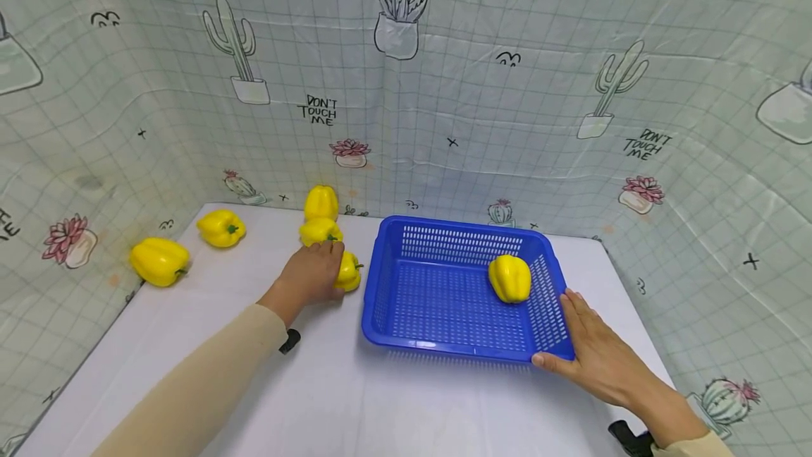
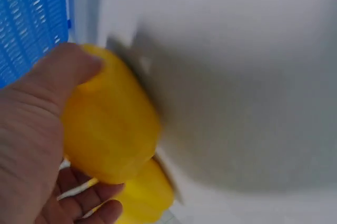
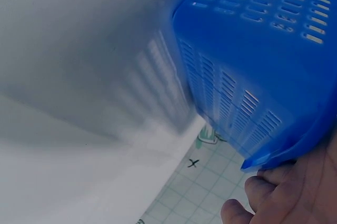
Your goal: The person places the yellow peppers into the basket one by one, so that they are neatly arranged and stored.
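My left hand [image 1: 312, 272] holds a yellow bell pepper [image 1: 348, 272] just left of the blue basket [image 1: 419, 348]. In the left wrist view, the thumb lies over one end of this pepper [image 2: 113, 124] and the fingers bend beneath it. Another yellow bell pepper [image 1: 319, 231] sits right behind that hand. My right hand [image 1: 599, 352] rests against the basket's front right corner, thumb at the front rim and fingers stretched along the right side. Inside the basket, one yellow bell pepper [image 1: 510, 278] lies near the right wall.
A further yellow pepper [image 1: 321, 202] stands at the back of the white table [image 1: 444, 407]. Two more, a back-left pepper [image 1: 220, 228] and a far-left pepper [image 1: 159, 261], lie near the left edge. A patterned cloth [image 1: 444, 104] rises behind and on both sides.
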